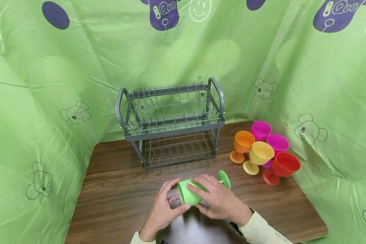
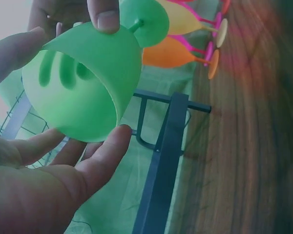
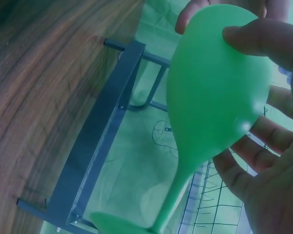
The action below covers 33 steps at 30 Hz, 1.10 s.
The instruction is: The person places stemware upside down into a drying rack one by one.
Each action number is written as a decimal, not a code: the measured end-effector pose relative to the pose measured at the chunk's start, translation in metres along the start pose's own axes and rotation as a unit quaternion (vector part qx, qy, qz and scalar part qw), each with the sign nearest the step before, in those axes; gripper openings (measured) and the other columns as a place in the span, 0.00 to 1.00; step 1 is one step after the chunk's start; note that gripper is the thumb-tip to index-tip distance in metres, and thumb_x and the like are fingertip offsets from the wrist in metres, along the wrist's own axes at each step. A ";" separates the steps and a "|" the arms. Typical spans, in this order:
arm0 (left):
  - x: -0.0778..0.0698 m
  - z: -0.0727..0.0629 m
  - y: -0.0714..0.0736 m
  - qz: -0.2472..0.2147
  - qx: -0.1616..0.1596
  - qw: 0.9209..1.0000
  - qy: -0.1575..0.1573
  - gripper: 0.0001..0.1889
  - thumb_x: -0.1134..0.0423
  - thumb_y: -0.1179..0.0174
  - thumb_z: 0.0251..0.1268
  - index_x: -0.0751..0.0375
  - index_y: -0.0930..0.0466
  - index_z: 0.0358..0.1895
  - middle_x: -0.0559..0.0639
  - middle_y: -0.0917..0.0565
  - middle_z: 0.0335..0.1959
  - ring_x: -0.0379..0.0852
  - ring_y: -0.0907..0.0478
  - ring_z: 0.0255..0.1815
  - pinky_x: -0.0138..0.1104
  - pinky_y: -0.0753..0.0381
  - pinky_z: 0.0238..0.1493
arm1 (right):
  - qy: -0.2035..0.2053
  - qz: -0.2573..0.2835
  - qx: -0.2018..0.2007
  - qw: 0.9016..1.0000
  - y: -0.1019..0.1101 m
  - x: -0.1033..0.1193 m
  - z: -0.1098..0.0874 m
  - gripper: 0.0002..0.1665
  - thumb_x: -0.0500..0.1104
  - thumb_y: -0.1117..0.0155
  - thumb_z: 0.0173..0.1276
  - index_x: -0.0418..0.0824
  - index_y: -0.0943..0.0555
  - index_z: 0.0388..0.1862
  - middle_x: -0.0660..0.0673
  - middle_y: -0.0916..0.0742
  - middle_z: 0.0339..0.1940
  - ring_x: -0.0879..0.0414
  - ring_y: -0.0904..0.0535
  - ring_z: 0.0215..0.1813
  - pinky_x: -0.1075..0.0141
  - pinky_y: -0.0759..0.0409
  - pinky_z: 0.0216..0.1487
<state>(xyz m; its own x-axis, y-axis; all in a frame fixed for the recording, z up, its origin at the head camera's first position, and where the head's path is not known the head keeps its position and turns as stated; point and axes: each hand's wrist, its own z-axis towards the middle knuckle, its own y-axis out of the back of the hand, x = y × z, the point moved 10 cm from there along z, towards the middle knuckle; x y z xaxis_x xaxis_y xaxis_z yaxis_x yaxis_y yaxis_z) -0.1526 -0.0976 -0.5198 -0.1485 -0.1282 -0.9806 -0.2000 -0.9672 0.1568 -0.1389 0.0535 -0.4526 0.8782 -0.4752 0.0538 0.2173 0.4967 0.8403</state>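
Both hands hold a green goblet [image 1: 187,195] on its side above the front of the table, its open rim to the left and its round foot to the right. My left hand [image 1: 163,210] grips it at the rim, thumb on the near side and fingertips on the far side. Around the bowl curls my right hand [image 1: 218,198], and in the right wrist view its thumb presses on the green bowl [image 3: 217,83]. Looking into the cup, the left wrist view shows finger shadows through the bowl wall [image 2: 93,92].
A grey two-tier dish rack [image 1: 174,134] stands at the back of the wooden table [image 1: 119,189]. Grouped at the right are an orange goblet [image 1: 244,141], a yellow goblet [image 1: 261,153], a red goblet [image 1: 285,164] and two magenta goblets [image 1: 277,143]. Green printed cloth [image 1: 88,67] surrounds the table.
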 end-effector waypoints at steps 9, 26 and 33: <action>0.005 -0.001 0.001 -0.007 -0.014 1.000 -0.009 0.40 0.62 0.19 0.56 0.52 0.27 0.73 0.53 0.23 0.68 0.55 0.23 0.65 0.39 0.12 0.59 | 0.005 0.006 -0.019 1.000 0.001 0.002 -0.002 0.47 0.51 0.12 0.46 0.45 0.19 0.68 0.44 0.15 0.61 0.51 0.17 0.60 0.58 0.15 0.62; -0.004 0.004 0.009 -0.021 -0.037 0.998 -0.035 0.40 0.67 0.21 0.56 0.55 0.28 0.73 0.57 0.25 0.66 0.52 0.24 0.66 0.41 0.11 0.59 | -0.048 0.078 -0.142 0.986 0.038 -0.008 -0.005 0.36 0.46 0.16 0.55 0.37 0.16 0.63 0.36 0.15 0.62 0.44 0.17 0.62 0.60 0.19 0.70; -0.001 0.005 0.010 -0.078 -0.068 0.994 -0.031 0.40 0.73 0.23 0.54 0.60 0.28 0.72 0.62 0.25 0.65 0.51 0.22 0.65 0.42 0.11 0.58 | -0.177 0.153 -0.229 0.945 0.048 -0.025 -0.023 0.28 0.40 0.17 0.57 0.36 0.14 0.57 0.40 0.12 0.55 0.49 0.14 0.55 0.76 0.22 0.67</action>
<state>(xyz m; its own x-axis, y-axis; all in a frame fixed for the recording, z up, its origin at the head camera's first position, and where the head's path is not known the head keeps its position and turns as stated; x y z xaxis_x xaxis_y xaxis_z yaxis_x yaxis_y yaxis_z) -0.1591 -0.1063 -0.5165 -0.1870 0.0352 -0.9817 -0.0931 -0.9955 -0.0180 -0.1407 0.1063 -0.4263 0.7503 -0.4306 0.5017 0.2082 0.8741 0.4388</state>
